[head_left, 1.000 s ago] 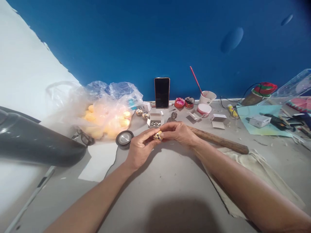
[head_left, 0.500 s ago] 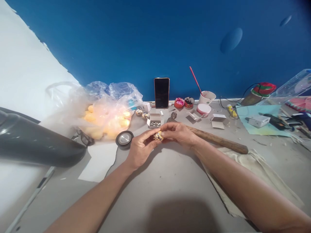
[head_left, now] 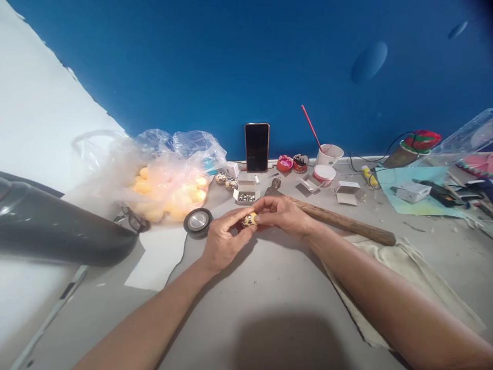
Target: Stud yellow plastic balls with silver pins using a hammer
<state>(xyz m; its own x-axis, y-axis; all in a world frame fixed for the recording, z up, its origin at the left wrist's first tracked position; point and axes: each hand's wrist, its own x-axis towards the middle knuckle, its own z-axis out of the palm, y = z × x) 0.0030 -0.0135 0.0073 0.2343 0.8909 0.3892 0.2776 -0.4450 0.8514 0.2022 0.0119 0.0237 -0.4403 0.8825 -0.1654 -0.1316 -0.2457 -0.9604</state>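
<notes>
A small yellow ball studded with shiny metal pieces [head_left: 249, 220] is pinched between both hands above the grey tabletop. My left hand [head_left: 225, 234] grips it from the left with thumb and fingers closed. From the right, the thumb and fingers of my right hand [head_left: 283, 216] press on it, partly hiding it. Just behind the hands lies an open small box [head_left: 246, 197] full of shiny metal studs. Two studded balls [head_left: 230, 183] rest beside that box. A hammer [head_left: 339, 221] with a wooden handle lies behind my right hand and forearm.
At left are a plastic bag [head_left: 169, 180] of yellow balls, a round black-rimmed metal object [head_left: 197, 221] and a grey cylinder [head_left: 61, 221]. A phone [head_left: 257, 148] leans on the blue wall. A paper cup [head_left: 329, 154] with a red stick and a cloth [head_left: 400, 288] are at right.
The studded ball has turned slightly between my fingers, showing more plain yellow on its right side. Both hands stay in nearly the same place; the view has shifted a little.
</notes>
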